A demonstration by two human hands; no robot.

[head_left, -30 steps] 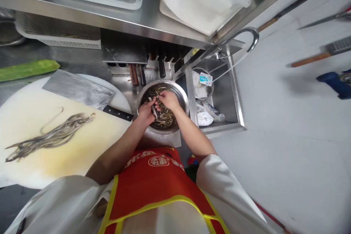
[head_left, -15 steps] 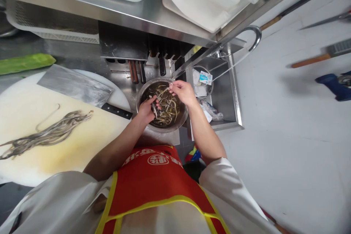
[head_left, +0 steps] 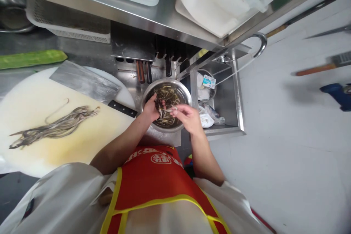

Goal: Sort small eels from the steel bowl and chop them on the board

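Over the steel bowl (head_left: 187,95), your left hand (head_left: 150,109) is half-curled around dark eel-like strips (head_left: 158,103); your right hand (head_left: 189,117) pinches the end of one pale strand (head_left: 168,110), which runs roughly sideways between them. Left of the bowl lies the cleaver (head_left: 85,80) on the cutting board (head_left: 109,128); right, the sink (head_left: 231,106).

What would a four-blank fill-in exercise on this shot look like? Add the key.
Of the left hand and right hand at the metal bowl, the ____ one is nearer the sink.
The apron is red with edging coloured ____.
The handle of the cleaver is coloured ____.
In the picture, the cutting board lies to the ____ of the bowl.
Missing words: right; yellow; black; left.
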